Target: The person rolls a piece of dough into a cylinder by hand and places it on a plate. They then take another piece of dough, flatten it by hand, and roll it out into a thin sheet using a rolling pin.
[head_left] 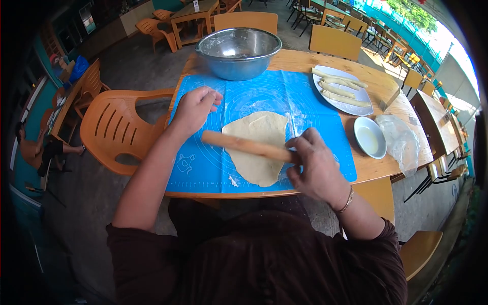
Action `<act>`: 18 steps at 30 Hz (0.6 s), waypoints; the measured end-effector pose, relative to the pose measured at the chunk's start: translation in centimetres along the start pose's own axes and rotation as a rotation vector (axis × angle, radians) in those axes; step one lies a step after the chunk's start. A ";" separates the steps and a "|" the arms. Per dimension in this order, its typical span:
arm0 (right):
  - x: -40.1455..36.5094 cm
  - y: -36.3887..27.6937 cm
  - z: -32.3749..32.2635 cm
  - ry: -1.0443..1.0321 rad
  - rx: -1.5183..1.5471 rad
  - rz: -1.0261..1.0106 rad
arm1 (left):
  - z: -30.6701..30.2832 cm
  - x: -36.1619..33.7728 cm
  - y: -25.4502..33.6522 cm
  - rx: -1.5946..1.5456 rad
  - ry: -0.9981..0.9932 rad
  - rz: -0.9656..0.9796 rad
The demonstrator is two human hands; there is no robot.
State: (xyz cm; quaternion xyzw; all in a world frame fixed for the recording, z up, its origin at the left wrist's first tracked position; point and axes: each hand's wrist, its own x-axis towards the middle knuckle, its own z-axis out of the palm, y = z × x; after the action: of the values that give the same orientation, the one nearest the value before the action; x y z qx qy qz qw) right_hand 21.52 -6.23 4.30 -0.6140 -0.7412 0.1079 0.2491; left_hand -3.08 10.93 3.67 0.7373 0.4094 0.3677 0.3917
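A flat sheet of dough (262, 127) lies on the blue mat (325, 137), with some loose flour around it. The wooden rolling pin (246, 146) crosses above the dough, tilted slightly down to the right. My right hand (317, 165) grips its right end between thumb and fingers. My left hand (198, 108) is over the left part of the mat, apart from the pin and the dough; its fingers are curled together, and whether they hold anything is hidden.
A metal bowl (239, 55) stands at the mat's back edge. To the right are a plate (351, 108) with dough strips, a small white bowl (370, 137) and a plastic bag (399, 142). An orange chair (114, 129) stands left; a person sits far left.
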 end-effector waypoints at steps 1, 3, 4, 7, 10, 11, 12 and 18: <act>0.6 1.0 -0.8 0.052 -0.051 0.054 | 0.5 1.4 -1.0 0.205 -0.028 -0.057; 2.7 4.6 -1.3 0.101 -0.133 0.132 | 1.9 2.2 -2.7 0.405 -0.055 -0.111; 4.1 5.5 -1.3 0.105 -0.137 0.134 | 3.0 1.7 -3.3 0.621 -0.070 0.004; 7.5 7.3 -0.3 -0.137 -0.014 0.411 | 4.5 1.9 -0.4 0.822 -0.162 -0.048; 9.3 7.3 2.4 -0.130 -0.107 0.207 | 4.9 1.3 1.2 0.819 -0.252 -0.214; 9.7 6.7 2.8 -0.110 -0.123 0.174 | 4.9 1.0 1.3 0.838 -0.260 -0.196; 10.1 6.2 3.2 -0.089 -0.138 0.141 | 4.9 0.8 1.0 0.843 -0.254 -0.201; 11.0 5.9 4.3 -0.094 -0.149 0.108 | 4.3 0.2 1.0 0.698 -0.231 -0.364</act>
State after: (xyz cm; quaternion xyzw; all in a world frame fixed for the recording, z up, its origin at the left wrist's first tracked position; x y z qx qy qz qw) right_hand 23.05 6.35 0.49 -0.6641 -0.7239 0.0941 0.1615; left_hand 0.97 9.56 2.75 0.7779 0.5867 0.0463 0.2200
